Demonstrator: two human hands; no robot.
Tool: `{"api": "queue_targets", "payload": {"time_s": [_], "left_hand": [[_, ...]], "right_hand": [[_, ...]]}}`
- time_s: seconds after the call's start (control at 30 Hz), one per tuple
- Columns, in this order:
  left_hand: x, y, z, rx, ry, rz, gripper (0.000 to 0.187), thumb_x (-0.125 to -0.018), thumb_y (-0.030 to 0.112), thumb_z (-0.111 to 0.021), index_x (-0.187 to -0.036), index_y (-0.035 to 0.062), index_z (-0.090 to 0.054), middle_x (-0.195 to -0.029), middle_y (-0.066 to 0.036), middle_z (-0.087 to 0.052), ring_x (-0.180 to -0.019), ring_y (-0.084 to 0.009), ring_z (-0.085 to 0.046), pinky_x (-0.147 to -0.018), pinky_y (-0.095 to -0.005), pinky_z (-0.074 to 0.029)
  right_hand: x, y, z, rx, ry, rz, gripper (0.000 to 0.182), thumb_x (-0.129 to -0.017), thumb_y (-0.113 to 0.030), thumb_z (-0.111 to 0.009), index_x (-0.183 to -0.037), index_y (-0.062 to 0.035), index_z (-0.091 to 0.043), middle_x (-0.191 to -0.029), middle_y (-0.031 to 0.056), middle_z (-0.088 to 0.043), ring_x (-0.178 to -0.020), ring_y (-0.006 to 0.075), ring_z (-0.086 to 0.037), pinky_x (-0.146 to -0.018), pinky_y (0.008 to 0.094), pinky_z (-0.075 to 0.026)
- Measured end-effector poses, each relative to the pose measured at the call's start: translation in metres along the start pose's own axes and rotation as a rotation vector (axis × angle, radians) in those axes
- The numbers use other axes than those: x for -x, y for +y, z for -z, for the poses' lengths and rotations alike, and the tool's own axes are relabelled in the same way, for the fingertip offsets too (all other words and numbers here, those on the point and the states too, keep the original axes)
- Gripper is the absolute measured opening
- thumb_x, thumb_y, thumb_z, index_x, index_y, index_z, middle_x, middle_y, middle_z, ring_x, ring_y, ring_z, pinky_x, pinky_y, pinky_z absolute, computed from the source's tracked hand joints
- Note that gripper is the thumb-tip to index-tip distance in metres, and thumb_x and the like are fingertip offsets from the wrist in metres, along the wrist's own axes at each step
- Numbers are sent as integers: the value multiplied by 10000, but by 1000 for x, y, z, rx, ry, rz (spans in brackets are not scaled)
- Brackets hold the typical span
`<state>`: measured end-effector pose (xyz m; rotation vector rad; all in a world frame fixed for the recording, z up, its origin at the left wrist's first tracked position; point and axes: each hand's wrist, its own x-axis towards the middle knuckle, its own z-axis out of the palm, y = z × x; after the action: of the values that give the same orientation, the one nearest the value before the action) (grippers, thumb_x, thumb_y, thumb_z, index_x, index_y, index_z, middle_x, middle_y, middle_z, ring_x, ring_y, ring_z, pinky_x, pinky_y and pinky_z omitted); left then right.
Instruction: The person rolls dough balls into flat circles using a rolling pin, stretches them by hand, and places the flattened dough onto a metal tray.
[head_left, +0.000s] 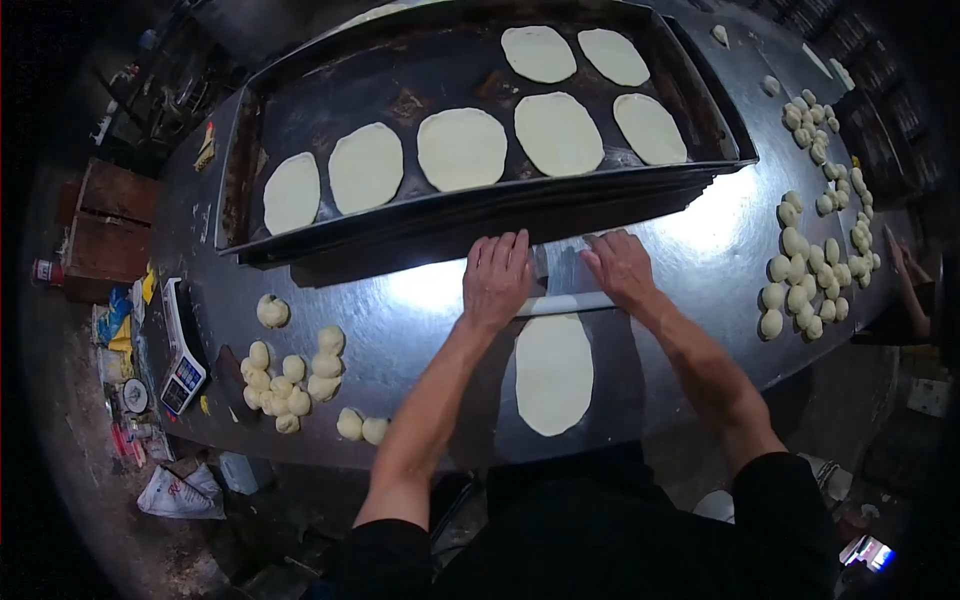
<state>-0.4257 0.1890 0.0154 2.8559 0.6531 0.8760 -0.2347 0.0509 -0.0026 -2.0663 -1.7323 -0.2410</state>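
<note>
A pale rolling pin point(565, 304) lies crosswise on the metal table, at the far edge of a flattened oval of dough point(554, 375). My left hand point(497, 280) is closed over the pin's left end, its fingers pointing away from me. Over the right end, my right hand point(622, 270) is closed in the same way, with the thumb toward the middle. Both hands hide the pin's ends. The dough sheet lies flat between my forearms, closer to my body than the pin.
Beyond my hands stands a large dark tray point(400, 218) with several flat dough ovals point(461, 150). Dough balls point(285, 390) lie at left near a digital scale point(183, 370); many more dough balls point(800, 270) are at right. Another person's arm point(908, 285) shows at the right edge.
</note>
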Motion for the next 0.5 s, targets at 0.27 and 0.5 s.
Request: {"api": "queue_targets", "payload": {"time_s": [0.27,0.5], "left_hand": [[75,41,19,186,-287,13,242,-832,85,-620,-1065,24,-590,-1044,-121,-614,-941,-309,-597,-877,-442,-470],[73,42,56,1032,-677,469,183,-989,181,-467,-1081,26,-494,-868,-123,-611,-772,-241,-605,-726,-360,-477]], "right_hand": [[25,-66,16,-97,-173,240,228,-832,-175,-638,-986,-8,-655,-846,119,-621,-784,296,-607,-707,426,-495],[30,-57,66,-842,-816,-200,347,-846,-206,-672,-1117,-12,-574,-959,126,-655,-843,223,-626,-744,355,-502]]}}
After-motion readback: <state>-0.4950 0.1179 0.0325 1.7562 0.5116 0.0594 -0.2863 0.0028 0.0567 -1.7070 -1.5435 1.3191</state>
